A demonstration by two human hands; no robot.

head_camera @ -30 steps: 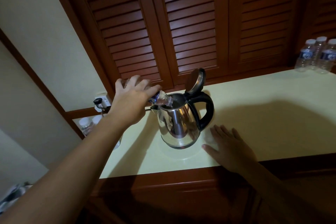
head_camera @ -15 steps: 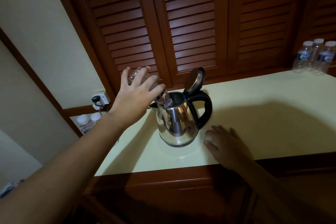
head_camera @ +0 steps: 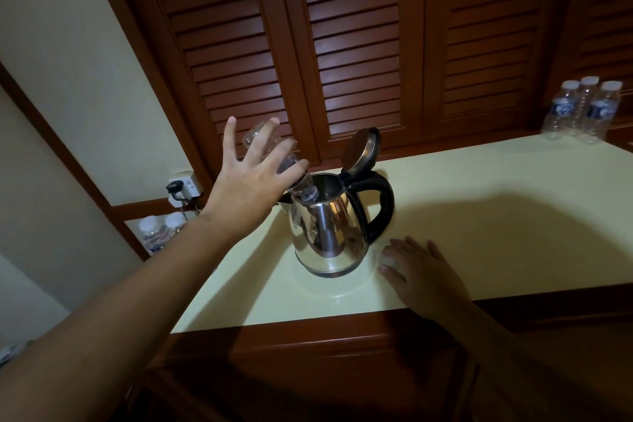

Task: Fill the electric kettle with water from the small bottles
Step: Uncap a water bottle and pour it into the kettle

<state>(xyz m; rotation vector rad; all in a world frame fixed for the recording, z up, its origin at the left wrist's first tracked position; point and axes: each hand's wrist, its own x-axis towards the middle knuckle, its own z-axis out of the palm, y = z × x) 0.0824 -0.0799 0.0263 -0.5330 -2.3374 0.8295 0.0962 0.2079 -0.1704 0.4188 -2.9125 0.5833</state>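
A steel electric kettle [head_camera: 329, 233] with a black handle stands on the pale counter [head_camera: 496, 223], its lid [head_camera: 363, 151] swung up and open. My left hand [head_camera: 253, 181] holds a small clear bottle [head_camera: 265, 144] tipped steeply, neck down, its mouth [head_camera: 308, 193] inside the kettle's opening. The fingers are spread around the bottle's body. My right hand [head_camera: 421, 271] lies flat on the counter just right of the kettle's base, fingers apart, holding nothing.
Three capped small water bottles [head_camera: 580, 111] stand at the counter's far right corner. Two more capped bottles [head_camera: 159, 229] sit on a lower ledge at the left, under a wall socket with a plug [head_camera: 181, 188]. Louvred wooden doors [head_camera: 342, 44] rise behind the counter.
My left hand has tilted the bottle steeper, its base rising and the fingers spreading. The right hand has stayed flat beside the kettle.
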